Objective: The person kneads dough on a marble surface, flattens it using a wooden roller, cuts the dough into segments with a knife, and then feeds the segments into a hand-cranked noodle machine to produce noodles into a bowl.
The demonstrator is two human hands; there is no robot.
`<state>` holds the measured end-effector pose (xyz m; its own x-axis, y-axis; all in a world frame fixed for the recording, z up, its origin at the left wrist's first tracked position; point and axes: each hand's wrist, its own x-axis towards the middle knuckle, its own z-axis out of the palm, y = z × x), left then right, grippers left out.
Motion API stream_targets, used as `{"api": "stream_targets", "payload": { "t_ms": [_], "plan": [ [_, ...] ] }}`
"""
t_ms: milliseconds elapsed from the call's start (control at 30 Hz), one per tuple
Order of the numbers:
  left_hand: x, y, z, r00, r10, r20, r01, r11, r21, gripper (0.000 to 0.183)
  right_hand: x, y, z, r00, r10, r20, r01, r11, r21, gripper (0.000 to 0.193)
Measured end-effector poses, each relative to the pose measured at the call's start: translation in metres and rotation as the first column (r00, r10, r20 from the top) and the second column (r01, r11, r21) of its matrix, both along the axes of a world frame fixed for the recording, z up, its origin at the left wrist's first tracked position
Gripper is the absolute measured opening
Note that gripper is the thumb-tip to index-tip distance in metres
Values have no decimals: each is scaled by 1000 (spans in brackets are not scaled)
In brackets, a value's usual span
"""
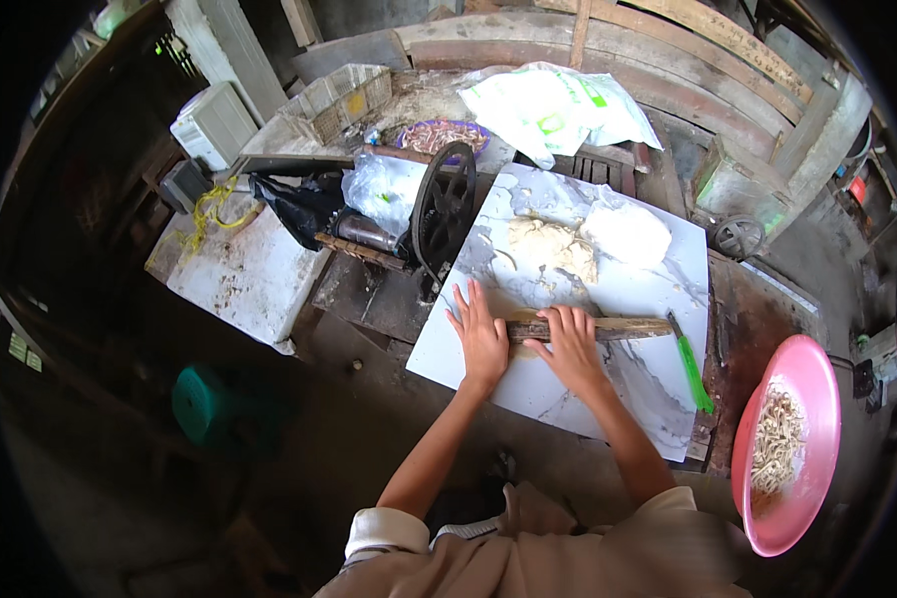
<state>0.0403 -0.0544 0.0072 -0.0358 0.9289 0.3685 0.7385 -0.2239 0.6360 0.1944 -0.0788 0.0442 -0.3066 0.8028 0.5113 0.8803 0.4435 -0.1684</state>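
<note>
Head cam, steep down, near slab [628,289]

dim shed — worn wooden beams [708,25], dirt floor [120,498]

A white marbled slab [628,289] forms the work surface. Directly on it lie a wooden rolling pin [608,327], a mound of dough [553,246], a white lump [625,233] — and a green-handled tool [693,371] at the right edge.

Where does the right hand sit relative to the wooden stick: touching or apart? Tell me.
Touching. In the head view the right hand lies palm-down on the wooden stick, fingers draped over its left part, pressing it onto the marble slab.
</note>
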Motion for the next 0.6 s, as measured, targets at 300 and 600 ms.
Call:
{"api": "stream_targets", "payload": {
  "t_ms": [300, 600],
  "plan": [
    [-2, -28, 23, 990, 21, 138, -26, 999, 40, 47, 9, -21, 4, 980, 184, 75, -174, 977, -125, 42],
    [4, 29, 9, 985, 171, -15, -170, 985, 43, 48, -20, 19, -10, 979, -179, 95, 184, 982, -52, 51]
  ]
}}
